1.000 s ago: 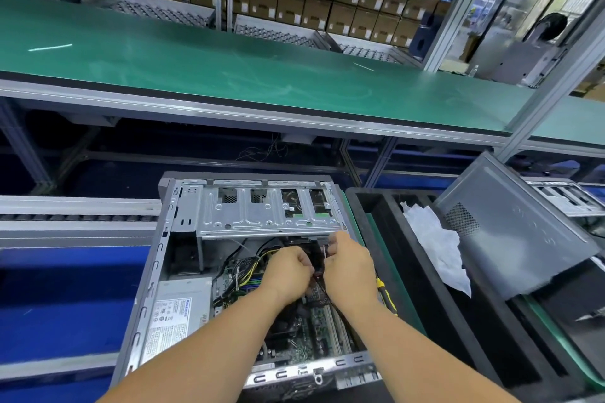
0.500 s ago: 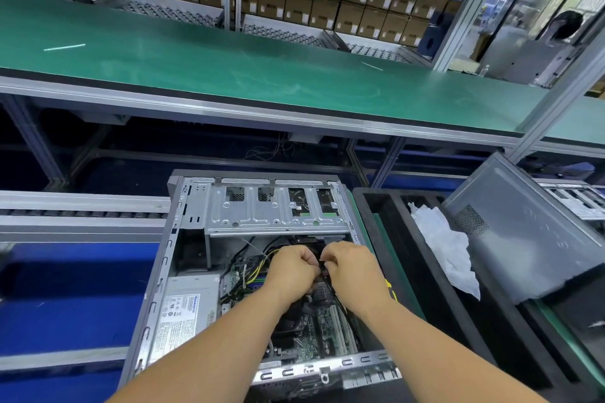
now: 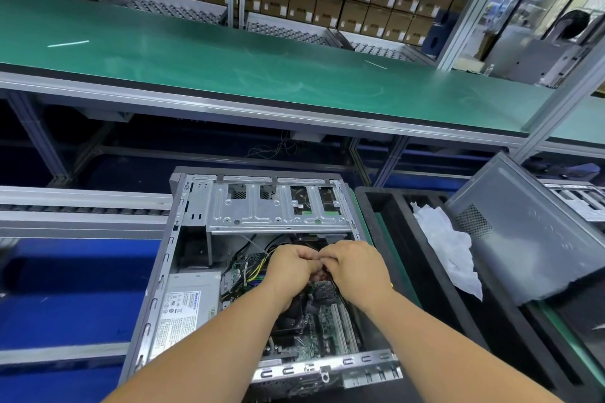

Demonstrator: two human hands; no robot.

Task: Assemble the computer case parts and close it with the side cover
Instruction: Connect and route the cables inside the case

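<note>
Fingers of the left hand (image 3: 291, 267) and right hand (image 3: 353, 267) are curled and meet tip to tip over a small part inside the computer case (image 3: 170, 258). Both appear to pinch something there, likely a cable connector, but the item itself is hidden between the fingertips and cannot be identified.

Change noted: over the last second the two hands have drawn closer together, from knuckles slightly apart to fingertips touching, and have held the same spot just near of the drive cage (image 3: 278, 206). Judgement: a connection is being seated or a cable dressed; the internal assembly step remains in progress.

Beneath the hands lies the motherboard (image 3: 327, 327), with a bundle of cables (image 3: 252, 268) to their left and the power supply (image 3: 186, 307) at the near-left corner of the case. The case lies open side up, near centre.

The side cover (image 3: 530, 239) leans tilted on the black tray (image 3: 409, 258) to the right, well apart from the case, with a white cloth (image 3: 448, 249) beside it. Closing has not begun. The green bench (image 3: 229, 52) runs across the far side.

Risk, as judged: loose cables may foul the cover if not tucked first.
</note>
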